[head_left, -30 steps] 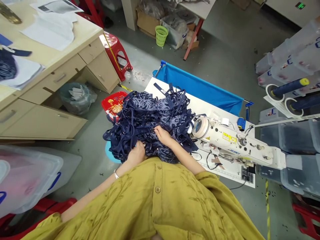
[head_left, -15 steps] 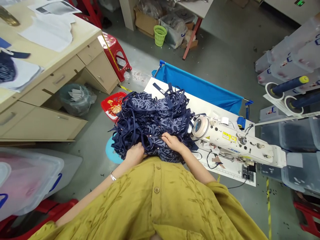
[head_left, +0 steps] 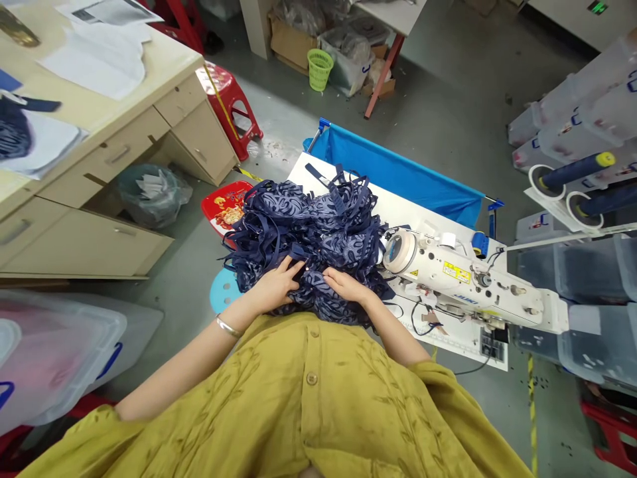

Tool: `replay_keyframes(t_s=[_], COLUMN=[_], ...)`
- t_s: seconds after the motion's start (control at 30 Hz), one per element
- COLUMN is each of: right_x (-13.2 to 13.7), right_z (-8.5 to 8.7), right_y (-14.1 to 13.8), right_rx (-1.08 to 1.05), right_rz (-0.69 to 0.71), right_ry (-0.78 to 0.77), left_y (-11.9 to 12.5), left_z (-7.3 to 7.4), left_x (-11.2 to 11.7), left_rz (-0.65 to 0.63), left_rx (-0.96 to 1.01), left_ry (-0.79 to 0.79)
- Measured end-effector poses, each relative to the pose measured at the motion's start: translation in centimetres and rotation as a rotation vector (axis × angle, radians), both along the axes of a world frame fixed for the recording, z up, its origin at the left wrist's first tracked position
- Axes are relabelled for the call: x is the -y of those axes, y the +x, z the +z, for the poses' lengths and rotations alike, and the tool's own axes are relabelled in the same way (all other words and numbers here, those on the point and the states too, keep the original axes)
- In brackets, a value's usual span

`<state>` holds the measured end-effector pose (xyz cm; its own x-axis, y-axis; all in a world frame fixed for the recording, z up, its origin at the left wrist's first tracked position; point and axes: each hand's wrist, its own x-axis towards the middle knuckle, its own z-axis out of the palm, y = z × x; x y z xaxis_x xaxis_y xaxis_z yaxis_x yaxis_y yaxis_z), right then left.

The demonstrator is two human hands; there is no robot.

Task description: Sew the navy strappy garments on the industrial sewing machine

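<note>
From the head camera, one heap of navy lace garments (head_left: 318, 226), tangled with many straps, lay on one white table (head_left: 398, 211), directly under and beyond both hands. The left hand (head_left: 275, 287) lay palm down on the near edge of the heap. Its fingers were stretched out and slightly spread, pointing toward the other hand and gripping nothing. One thin bangle (head_left: 227, 326) circled its wrist. The right hand (head_left: 347, 286) rested just beside it, also palm down, with its forearm angled in from the right. Its fingertips sank into the lace, so I could not tell whether they pinched any fabric. The two hands nearly met at the fingertips.

One white sewing machine (head_left: 468, 282) stood just right of the right hand. Two dark thread cones (head_left: 577, 171) sat well beyond it. One red tin (head_left: 225, 207) lay on the floor past the left hand.
</note>
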<state>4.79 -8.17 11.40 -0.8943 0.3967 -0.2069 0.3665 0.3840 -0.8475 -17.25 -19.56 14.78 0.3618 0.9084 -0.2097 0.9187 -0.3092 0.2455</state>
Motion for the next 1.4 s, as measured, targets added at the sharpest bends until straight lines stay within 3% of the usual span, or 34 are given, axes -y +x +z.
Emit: replay_keyframes(t_s=[0.23, 0.33, 0.47, 0.53, 0.63, 0.87, 0.97, 1.17, 1.27, 1.4], right_x=[-0.2, 0.0, 0.2, 0.2, 0.3, 0.9, 0.6, -1.9, -2.2, -0.9], right_z=[0.4, 0.2, -0.2, -0.2, 0.2, 1.5, 2.8, 6.1, 5.7, 3.0], right_y=[-0.1, 0.1, 0.3, 0.3, 0.3, -2.3, -4.0, -5.0, -5.3, -5.1], right_rx=[0.030, 0.032, 0.031, 0.020, 0.019, 0.257, 0.166, -0.253, -0.086, 0.196], right_rz=[0.026, -0.059, -0.315, -0.348, -0.290, -0.089, -0.040, -0.511, -0.370, -0.228], right_ry=[-0.019, -0.039, -0.057, -0.056, -0.002, 0.427, 0.452, 0.144, 0.170, 0.378], left_y=[-0.3, -0.4, 0.7, 1.6, 2.7, 3.3, 3.5, 3.3, 3.1, 3.0], left_z=[0.4, 0.6, 0.2, -0.3, -0.8, -1.1, -1.5, -2.7, -2.8, -2.6], left_x=[-1.9, -1.8, 0.5, 2.0, 3.5, 3.5, 3.3, 3.8, 4.2, 4.4], left_rz=[-0.080, -0.109, 0.038, 0.142, 0.216, 0.146, 0.131, 0.135, 0.128, 0.098], left_rx=[0.003, 0.027, -0.038, -0.096, -0.147, -0.134, -0.119, -0.093, -0.085, -0.052], left_ry=[-0.002, -0.040, -0.087, -0.094, -0.088, -0.080, -0.074, -0.048, -0.036, -0.031])
